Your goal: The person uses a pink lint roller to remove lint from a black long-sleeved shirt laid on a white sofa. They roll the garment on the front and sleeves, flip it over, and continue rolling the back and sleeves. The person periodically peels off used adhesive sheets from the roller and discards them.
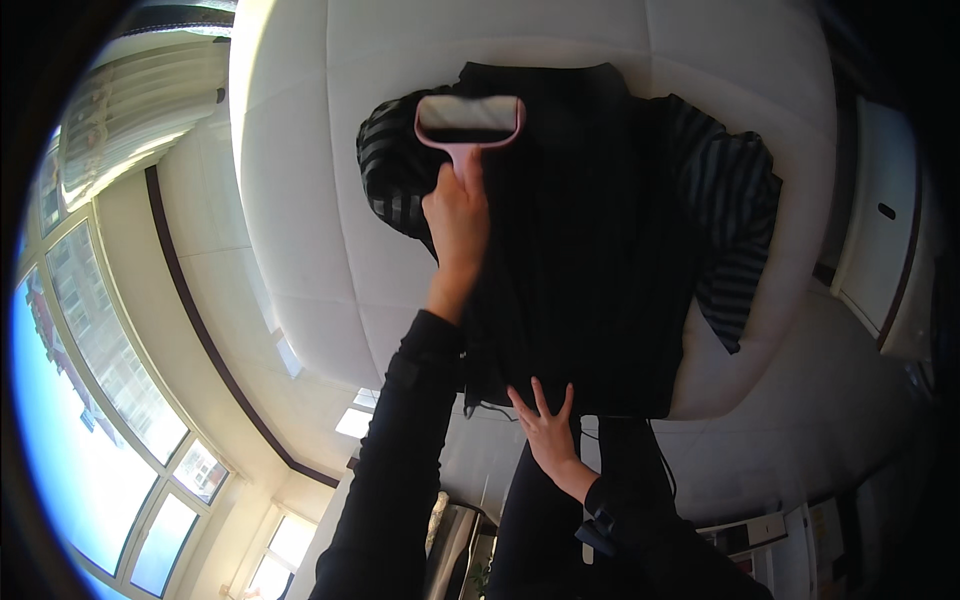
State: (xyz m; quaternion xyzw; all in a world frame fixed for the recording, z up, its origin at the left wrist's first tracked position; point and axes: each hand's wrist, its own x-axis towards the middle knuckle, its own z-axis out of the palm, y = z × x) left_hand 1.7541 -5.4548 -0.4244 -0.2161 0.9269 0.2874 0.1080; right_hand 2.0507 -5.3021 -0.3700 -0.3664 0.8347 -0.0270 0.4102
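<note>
A black garment with striped sleeves (585,225) is spread over a pale, padded, seamed surface (292,187), its collar end away from me. My left hand (457,217) grips the pink handle of a lint roller (469,120). The roller's pale cylinder lies at or just above the garment's upper left part, near the left sleeve; contact cannot be told. My right hand (553,442) rests with spread fingers on the garment's lower hem and holds nothing.
My legs (547,480) stand at the padded surface's near edge. A thin dark cord (667,465) hangs by the hem. Large windows (112,337) and a curtain (135,112) are at left. A white cabinet (874,217) stands at right, and shelving (757,532) is at lower right.
</note>
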